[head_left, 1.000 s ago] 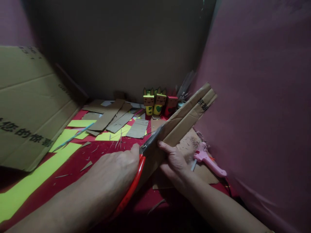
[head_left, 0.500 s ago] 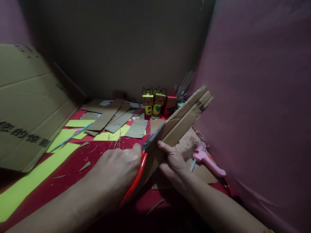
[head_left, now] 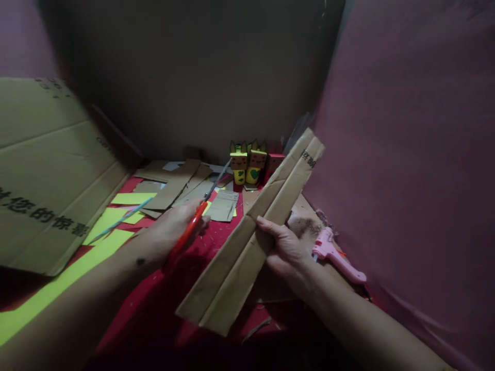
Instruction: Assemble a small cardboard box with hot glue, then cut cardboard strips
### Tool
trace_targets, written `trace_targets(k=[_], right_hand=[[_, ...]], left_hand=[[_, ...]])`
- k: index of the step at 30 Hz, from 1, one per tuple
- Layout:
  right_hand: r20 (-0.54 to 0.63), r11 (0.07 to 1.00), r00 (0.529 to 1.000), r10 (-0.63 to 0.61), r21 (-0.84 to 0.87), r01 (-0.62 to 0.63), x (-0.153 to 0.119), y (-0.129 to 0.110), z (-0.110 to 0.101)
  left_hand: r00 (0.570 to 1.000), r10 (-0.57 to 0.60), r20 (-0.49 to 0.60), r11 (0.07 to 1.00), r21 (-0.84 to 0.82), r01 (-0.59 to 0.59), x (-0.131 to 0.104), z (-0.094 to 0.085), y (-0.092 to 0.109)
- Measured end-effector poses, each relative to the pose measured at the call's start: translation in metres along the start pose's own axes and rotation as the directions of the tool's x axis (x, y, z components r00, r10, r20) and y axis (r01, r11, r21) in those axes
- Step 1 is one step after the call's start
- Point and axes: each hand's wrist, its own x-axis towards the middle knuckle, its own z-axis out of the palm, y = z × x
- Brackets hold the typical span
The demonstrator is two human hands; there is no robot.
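My right hand point(head_left: 284, 247) grips a long creased cardboard strip point(head_left: 247, 245) by its right edge, thumb on top, and the strip slants up to the right with printed characters near its far end. Over on the left, my left hand point(head_left: 183, 221) is wrapped round red-handled scissors point(head_left: 189, 232). Their blades point up and away, looking closed or nearly so, apart from the strip. A pink glue gun point(head_left: 336, 255) lies just beyond my right wrist.
A big printed cardboard sheet point(head_left: 42, 180) stands at left. Cardboard offcuts point(head_left: 181, 185) and yellow paper point(head_left: 88, 263) lie on the red cloth point(head_left: 154, 304). Small cardboard-headed figures point(head_left: 247, 165) stand at the back. Pink fabric point(head_left: 406, 180) hangs at right.
The scissors have come away from the cardboard strip and moved left with my left hand. The strip now shows its whole length, with my right hand still holding it.
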Motion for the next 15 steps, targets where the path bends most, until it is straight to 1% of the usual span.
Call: trace_targets(k=[3,5,7,9,12,15], right_hand=[[0.048,0.998,0.999,0.005,-0.068,-0.002,0.005,-0.005,0.0],[0.078,0.995,0.997,-0.029,-0.097,0.036,0.009,-0.003,-0.002],[0.106,0.991,0.993,-0.052,-0.117,0.064,0.012,0.001,-0.005],[0.137,0.989,0.989,-0.052,-0.13,0.07,0.014,0.005,-0.008],[0.19,0.986,0.981,-0.048,-0.146,0.077,0.016,0.008,-0.01],[0.239,0.984,0.97,-0.049,-0.154,0.087,0.017,0.008,-0.012]], left_hand=[[0.995,-0.031,0.092,0.963,-0.263,0.054,0.013,0.007,-0.013],[0.989,-0.036,0.145,0.908,-0.407,0.093,0.019,0.013,-0.017],[0.977,-0.039,0.212,0.846,-0.513,0.145,0.021,0.02,-0.018],[0.959,-0.032,0.28,0.781,-0.592,0.198,0.019,0.027,-0.017],[0.928,-0.007,0.374,0.698,-0.662,0.272,0.011,0.034,-0.016],[0.904,0.016,0.427,0.645,-0.695,0.317,0.004,0.037,-0.016]])
